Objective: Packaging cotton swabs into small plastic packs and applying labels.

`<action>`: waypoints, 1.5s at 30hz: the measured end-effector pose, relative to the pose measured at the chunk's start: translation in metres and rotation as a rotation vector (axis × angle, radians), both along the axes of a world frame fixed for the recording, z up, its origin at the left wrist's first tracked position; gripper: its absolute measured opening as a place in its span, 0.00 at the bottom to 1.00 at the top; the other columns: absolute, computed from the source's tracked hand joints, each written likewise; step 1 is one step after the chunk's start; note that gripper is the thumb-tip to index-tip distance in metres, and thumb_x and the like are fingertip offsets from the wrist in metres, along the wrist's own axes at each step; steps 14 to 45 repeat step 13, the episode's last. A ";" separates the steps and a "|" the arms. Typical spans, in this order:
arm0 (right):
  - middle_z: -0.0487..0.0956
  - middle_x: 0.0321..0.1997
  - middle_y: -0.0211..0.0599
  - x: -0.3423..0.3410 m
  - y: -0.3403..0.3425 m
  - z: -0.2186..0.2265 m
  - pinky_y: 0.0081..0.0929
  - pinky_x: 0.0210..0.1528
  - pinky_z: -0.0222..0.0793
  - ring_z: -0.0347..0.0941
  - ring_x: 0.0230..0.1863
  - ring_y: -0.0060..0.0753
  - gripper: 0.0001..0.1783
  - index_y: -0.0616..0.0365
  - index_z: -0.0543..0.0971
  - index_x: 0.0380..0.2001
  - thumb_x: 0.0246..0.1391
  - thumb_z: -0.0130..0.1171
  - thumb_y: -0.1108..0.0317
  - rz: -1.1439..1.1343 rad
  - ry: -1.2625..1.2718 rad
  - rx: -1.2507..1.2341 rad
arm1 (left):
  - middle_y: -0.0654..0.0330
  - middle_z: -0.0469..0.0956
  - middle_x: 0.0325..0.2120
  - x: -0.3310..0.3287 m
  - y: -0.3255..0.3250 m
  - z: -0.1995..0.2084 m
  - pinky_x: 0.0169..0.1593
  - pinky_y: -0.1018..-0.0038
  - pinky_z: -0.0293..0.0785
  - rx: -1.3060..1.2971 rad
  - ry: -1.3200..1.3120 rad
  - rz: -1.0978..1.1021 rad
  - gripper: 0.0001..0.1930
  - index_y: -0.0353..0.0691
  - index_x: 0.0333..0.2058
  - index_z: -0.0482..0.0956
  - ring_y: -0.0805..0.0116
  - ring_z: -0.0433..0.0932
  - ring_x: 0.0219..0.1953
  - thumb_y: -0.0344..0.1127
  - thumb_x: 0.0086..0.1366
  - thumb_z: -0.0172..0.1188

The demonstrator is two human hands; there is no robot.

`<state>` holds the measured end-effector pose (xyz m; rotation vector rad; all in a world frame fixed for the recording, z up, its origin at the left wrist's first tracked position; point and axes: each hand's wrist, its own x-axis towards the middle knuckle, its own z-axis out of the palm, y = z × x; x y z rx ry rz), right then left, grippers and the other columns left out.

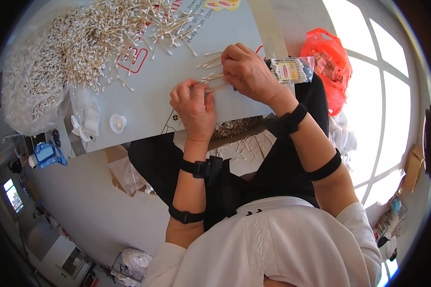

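Over the table's near edge, my right hand point(249, 71) is closed round a few cotton swabs point(214, 77), whose white tips stick out to its left. Just left of it, my left hand point(194, 107) has bent fingers, thumb and forefinger pinching at the ends of the same swabs. A couple more loose swabs point(210, 60) lie above them on the board. Right of my right hand, a clear packet of cotton swabs point(289, 71) with a yellow and red label rests at the table's corner. My right palm and part of the swabs are hidden.
A big heap of loose cotton swabs point(100, 38) spills from a clear plastic bag point(21, 103) at far left. A small white round dish point(118, 123) stands near the front edge. A red plastic bag point(325, 62) is beyond the right edge. An open box of swabs point(234, 128) sits below the table.
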<state>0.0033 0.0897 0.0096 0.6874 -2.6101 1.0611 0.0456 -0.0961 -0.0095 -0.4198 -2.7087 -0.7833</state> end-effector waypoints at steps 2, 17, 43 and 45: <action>0.73 0.36 0.35 0.008 0.001 0.000 0.35 0.45 0.70 0.70 0.42 0.40 0.04 0.60 0.76 0.21 0.40 0.62 0.75 -0.029 -0.012 0.017 | 0.59 0.71 0.42 -0.001 0.000 0.003 0.52 0.58 0.62 0.038 0.015 0.027 0.16 0.43 0.37 0.77 0.54 0.66 0.50 0.29 0.47 0.68; 0.73 0.36 0.33 0.012 0.004 -0.006 0.36 0.45 0.70 0.70 0.43 0.40 0.06 0.56 0.78 0.25 0.42 0.66 0.72 -0.095 -0.074 -0.015 | 0.64 0.72 0.33 -0.035 -0.031 0.002 0.46 0.59 0.66 0.019 -0.091 0.041 0.11 0.46 0.31 0.78 0.57 0.69 0.42 0.23 0.48 0.64; 0.73 0.36 0.33 0.012 0.004 -0.006 0.36 0.45 0.70 0.70 0.43 0.40 0.06 0.56 0.78 0.25 0.42 0.66 0.72 -0.095 -0.074 -0.015 | 0.64 0.72 0.33 -0.035 -0.031 0.002 0.46 0.59 0.66 0.019 -0.091 0.041 0.11 0.46 0.31 0.78 0.57 0.69 0.42 0.23 0.48 0.64; 0.73 0.36 0.33 0.012 0.004 -0.006 0.36 0.45 0.70 0.70 0.43 0.40 0.06 0.56 0.78 0.25 0.42 0.66 0.72 -0.095 -0.074 -0.015 | 0.64 0.72 0.33 -0.035 -0.031 0.002 0.46 0.59 0.66 0.019 -0.091 0.041 0.11 0.46 0.31 0.78 0.57 0.69 0.42 0.23 0.48 0.64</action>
